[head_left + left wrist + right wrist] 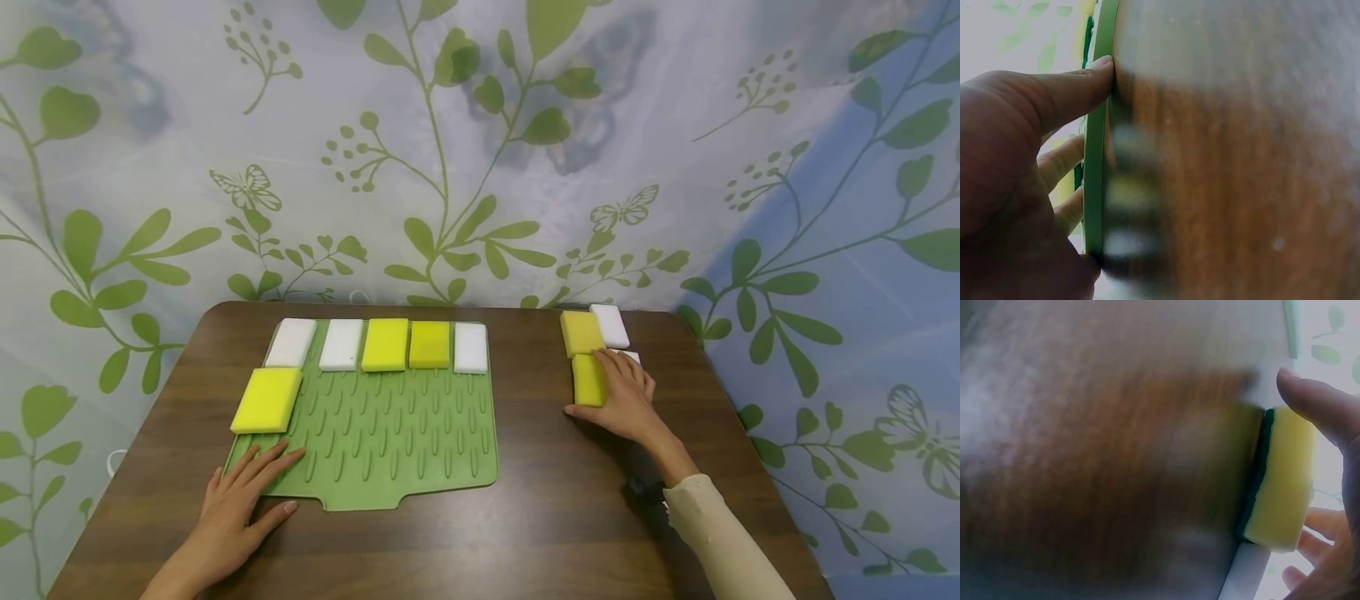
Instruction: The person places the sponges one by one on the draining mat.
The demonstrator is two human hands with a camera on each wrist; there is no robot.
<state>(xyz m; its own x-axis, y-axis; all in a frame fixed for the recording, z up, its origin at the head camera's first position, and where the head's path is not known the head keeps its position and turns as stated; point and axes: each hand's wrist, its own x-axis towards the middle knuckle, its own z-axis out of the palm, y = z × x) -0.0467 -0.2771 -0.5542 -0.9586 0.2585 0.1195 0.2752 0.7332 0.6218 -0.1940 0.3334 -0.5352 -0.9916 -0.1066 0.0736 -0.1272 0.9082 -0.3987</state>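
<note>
At the right of the table my right hand (626,396) reaches over a yellow sponge (587,381). Its fingertips are at the sponge's far edge and the thumb is by the near edge. The right wrist view shows the sponge's dark green underside (1256,478) against the table, with the thumb tip a little apart from its end. My left hand (232,512) lies with fingers spread at the front left corner of a green mat (397,433). Its thumb touches the mat's edge. Close beyond those fingers lies a bright yellow sponge (266,402).
Along the mat's back edge, white blocks (341,345) and yellow sponges (386,345) sit in a row. Another yellow sponge (582,334) and a white block (611,326) lie beyond my right hand, near the wall covering (465,167). Brown tabletop (525,433) separates both groups.
</note>
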